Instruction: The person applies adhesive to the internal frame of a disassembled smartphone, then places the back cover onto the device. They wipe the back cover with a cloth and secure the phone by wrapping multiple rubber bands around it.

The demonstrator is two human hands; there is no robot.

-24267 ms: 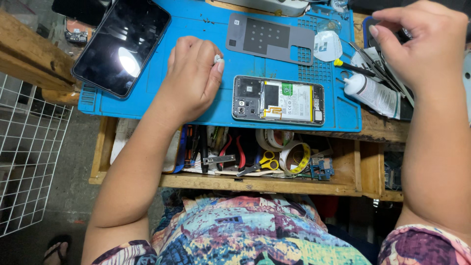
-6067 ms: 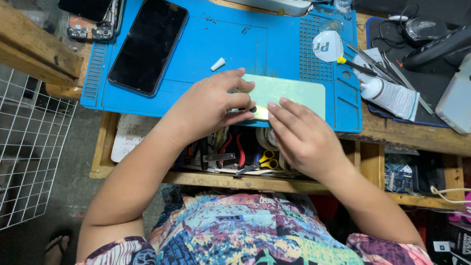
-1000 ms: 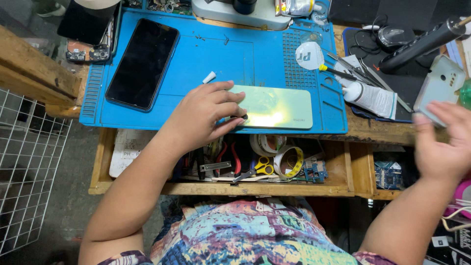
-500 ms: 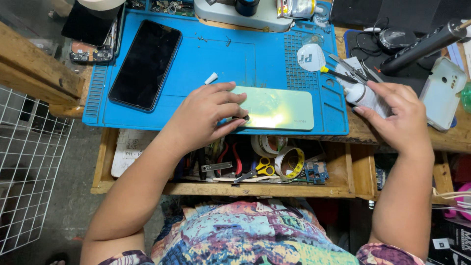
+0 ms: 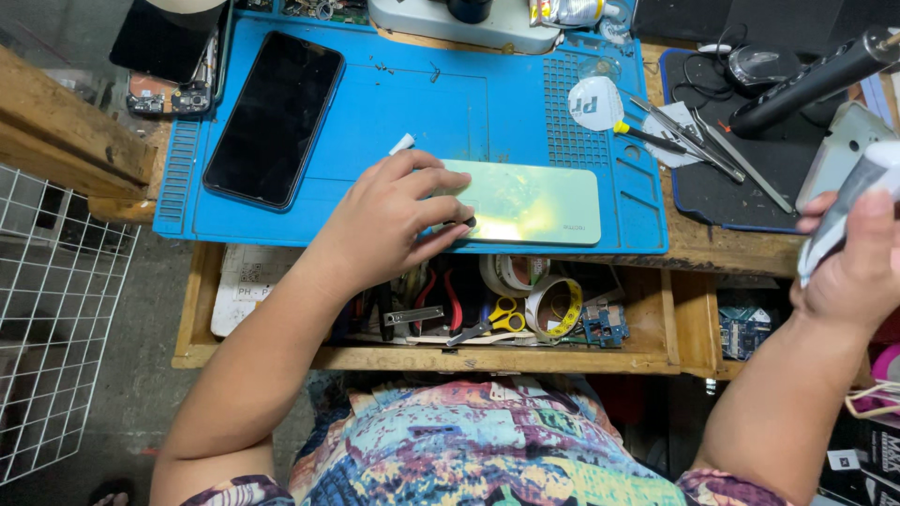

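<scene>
Wooden workbench (image 5: 712,245), seen from above, w/ a blue silicone repair mat (image 5: 487,103) covering most of the top. Pale green phone back cover (image 5: 525,201) lies flat at the mat's front edge, long side parallel to the edge. Left hand (image 5: 389,225) rests on its left end, fingers spread & pressing down, thumb at the near edge; not wrapped round it. Small white scrap (image 5: 401,143) on the mat just beyond the fingertips.

Right hand (image 5: 858,258) is off to the right, past the bench edge, clenched round a white tube-like bottle (image 5: 848,206) w/ a grey label; well apart from the cover.

Black phone screen (image 5: 275,117) lies tilted on the mat's left part, glass up. Behind it, at the far left corner, a small circuit board (image 5: 169,96) on a dark tray. White device base (image 5: 464,21) at the mat's far edge. Round white disc (image 5: 595,101) sits on the mat's grid area; tweezers (image 5: 694,141) & thin metal tools lie next to it, reaching onto a black pad (image 5: 741,192). Black cylindrical tool (image 5: 811,80) crosses that pad at an angle.

Under the top, an open wooden shelf (image 5: 422,356) holds red-handled pliers (image 5: 441,295), yellow scissors (image 5: 502,317), tape rolls (image 5: 548,305). White wire grid (image 5: 52,309) stands left of the bench over a grey concrete floor (image 5: 150,394).
</scene>
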